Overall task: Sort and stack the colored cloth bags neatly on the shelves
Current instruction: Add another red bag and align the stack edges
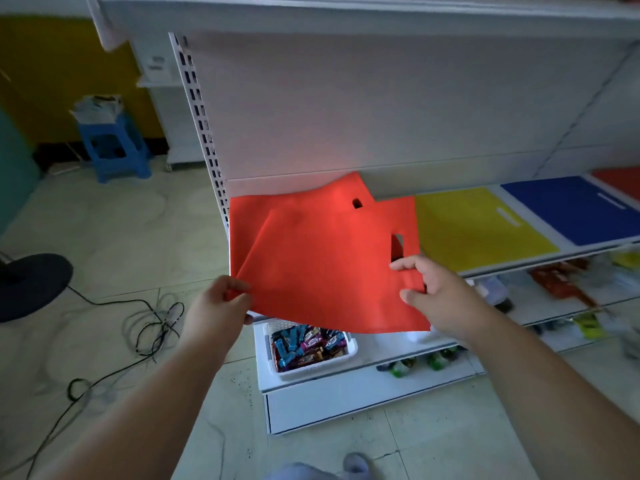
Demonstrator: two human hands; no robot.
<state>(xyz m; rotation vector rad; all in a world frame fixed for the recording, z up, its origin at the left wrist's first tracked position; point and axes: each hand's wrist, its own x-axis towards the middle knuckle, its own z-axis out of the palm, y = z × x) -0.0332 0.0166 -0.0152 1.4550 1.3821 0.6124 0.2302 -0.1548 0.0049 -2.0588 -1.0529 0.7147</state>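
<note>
An orange-red cloth bag (pixel 322 258) hangs partly over the left end of the white shelf (pixel 540 259), its far edge curled up against the back panel. My left hand (pixel 221 306) pinches its near left corner. My right hand (pixel 440 296) pinches its near right edge, just below the cut-out handle. More orange-red cloth lies under it on the shelf. To the right lie a yellow bag (pixel 481 230), then a blue bag (pixel 581 209), both flat. At the far right edge shows a corner of another red bag (pixel 620 181).
Below the shelf sits a white basket of wrapped snacks (pixel 308 348), with more goods on the lower shelves to the right. A blue stool (pixel 114 150), a black fan base (pixel 31 285) and loose black cables (pixel 152 323) occupy the floor on the left.
</note>
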